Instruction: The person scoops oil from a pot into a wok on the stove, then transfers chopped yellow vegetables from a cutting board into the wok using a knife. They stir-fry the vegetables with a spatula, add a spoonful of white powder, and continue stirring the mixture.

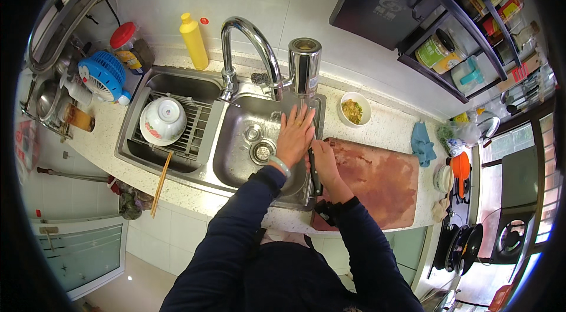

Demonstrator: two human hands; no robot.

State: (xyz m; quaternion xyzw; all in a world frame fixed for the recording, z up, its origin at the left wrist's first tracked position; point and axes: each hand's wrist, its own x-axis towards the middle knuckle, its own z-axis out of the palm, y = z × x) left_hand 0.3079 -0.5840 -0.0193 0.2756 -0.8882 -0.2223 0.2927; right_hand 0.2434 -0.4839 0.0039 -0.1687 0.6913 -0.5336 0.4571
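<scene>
My right hand (326, 162) is closed around the black handle of a kitchen knife (315, 175), over the right edge of the stainless steel sink (234, 144). The blade is mostly hidden by my left hand (295, 135), which lies flat with its fingers extended at the knife, below the water filter on the chrome faucet (252, 29). A bangle is on my left wrist. Beside the sink, a wet reddish-brown cutting board (376, 184) lies on the speckled counter. Behind the board stands a small white bowl (355, 109) of chopped food.
An upturned floral bowl (162, 121) sits on the drying rack (199, 128) over the left basin. Wooden chopsticks (161, 184) jut past the counter's front edge. A yellow bottle (193, 42) stands behind the sink, a blue fan (102, 75) at left, and a blue cloth (422, 144) at right.
</scene>
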